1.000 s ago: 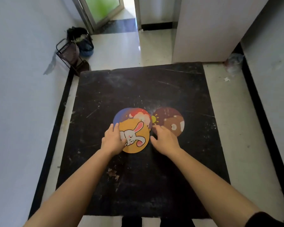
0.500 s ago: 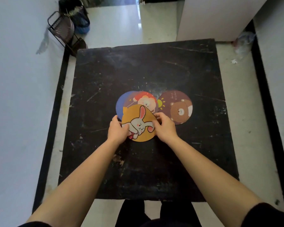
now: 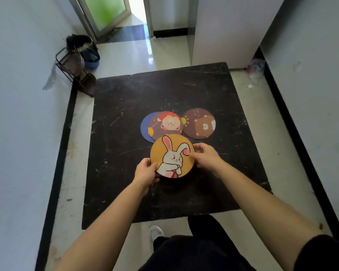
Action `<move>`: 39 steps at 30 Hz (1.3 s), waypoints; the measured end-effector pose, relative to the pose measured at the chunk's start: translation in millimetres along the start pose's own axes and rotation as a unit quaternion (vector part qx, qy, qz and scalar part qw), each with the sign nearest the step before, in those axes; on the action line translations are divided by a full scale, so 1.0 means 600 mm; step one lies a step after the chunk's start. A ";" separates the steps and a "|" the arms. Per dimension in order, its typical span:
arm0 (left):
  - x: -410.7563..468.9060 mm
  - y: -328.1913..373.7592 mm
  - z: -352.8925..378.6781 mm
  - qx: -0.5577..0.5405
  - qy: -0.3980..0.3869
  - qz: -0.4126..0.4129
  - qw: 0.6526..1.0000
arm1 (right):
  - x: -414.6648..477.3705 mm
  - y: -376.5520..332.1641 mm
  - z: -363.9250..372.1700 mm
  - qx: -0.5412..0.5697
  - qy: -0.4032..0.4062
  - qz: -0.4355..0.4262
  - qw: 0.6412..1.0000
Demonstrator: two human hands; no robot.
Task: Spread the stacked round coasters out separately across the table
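An orange rabbit coaster point(image 3: 173, 153) is lifted and tilted toward me above the black table point(image 3: 125, 173). My left hand point(image 3: 146, 172) grips its lower left edge and my right hand point(image 3: 205, 156) pinches its right edge. Behind it on the table lies a coaster with a red-maned cartoon animal point(image 3: 167, 125), resting on top of a blue coaster point(image 3: 145, 128) whose left rim shows. A brown bear coaster point(image 3: 200, 123) lies flat to their right, touching or slightly overlapping them.
The square black table stands on a pale tiled floor between white walls. A wire rack point(image 3: 72, 69) and a dark bag point(image 3: 86, 49) sit at the far left corner. A white cabinet point(image 3: 229, 32) stands behind the table, litter point(image 3: 255, 68) beside it.
The rabbit coaster, flat on the stack a second ago, has been raised by both hands, pulled toward me and off the other coasters. The rest have not moved.
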State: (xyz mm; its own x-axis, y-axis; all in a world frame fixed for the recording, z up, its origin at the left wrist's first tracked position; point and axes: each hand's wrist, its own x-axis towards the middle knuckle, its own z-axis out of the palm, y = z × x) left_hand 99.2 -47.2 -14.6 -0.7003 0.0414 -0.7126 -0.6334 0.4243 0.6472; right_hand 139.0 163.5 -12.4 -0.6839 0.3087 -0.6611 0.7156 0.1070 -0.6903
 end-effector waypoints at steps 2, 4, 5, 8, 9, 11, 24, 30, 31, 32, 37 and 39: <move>-0.008 -0.039 0.006 0.020 -0.009 -0.033 0.999 | -0.012 0.045 0.020 -0.030 0.010 0.006 0.999; -0.008 -0.081 0.011 0.065 -0.007 -0.065 0.996 | -0.025 0.082 0.041 -0.058 0.011 0.016 0.998; -0.008 -0.102 0.013 0.082 -0.006 -0.080 0.993 | -0.029 0.100 0.050 -0.069 0.008 0.022 0.997; -0.007 -0.153 0.013 0.115 -0.018 -0.118 0.986 | -0.041 0.138 0.072 -0.097 0.008 0.037 0.995; -0.006 -0.164 0.012 0.124 -0.017 -0.124 0.984 | -0.043 0.146 0.075 -0.104 0.015 0.040 0.994; -0.005 -0.178 0.010 0.158 -0.005 -0.122 0.980 | -0.042 0.158 0.081 -0.112 0.036 0.051 0.992; 0.014 -0.169 0.019 0.208 0.028 -0.079 0.975 | -0.045 0.177 0.101 -0.137 0.052 0.033 0.989; 0.010 -0.187 0.023 0.214 0.028 -0.081 0.973 | -0.058 0.187 0.103 -0.139 0.046 0.026 0.989; 0.011 -0.188 0.023 0.221 0.027 -0.078 0.972 | -0.060 0.187 0.103 -0.142 0.044 0.025 0.989; 0.011 -0.186 0.022 0.228 0.024 -0.076 0.970 | -0.061 0.186 0.103 -0.146 0.041 0.025 0.988; 0.000 -0.147 0.007 0.369 0.042 0.032 0.928 | -0.070 0.155 0.086 -0.228 0.064 -0.021 0.971; -0.006 -0.109 -0.007 0.412 0.072 0.124 0.900 | -0.069 0.125 0.067 -0.270 0.096 -0.057 0.956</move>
State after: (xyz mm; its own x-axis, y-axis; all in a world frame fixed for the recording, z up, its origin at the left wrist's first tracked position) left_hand 141.7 -79.3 -53.5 -0.8592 0.1349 -0.4936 -0.0344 0.9472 0.3187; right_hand 215.5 121.1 -48.6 -0.7607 0.4285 -0.4876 0.6420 0.6077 -0.4676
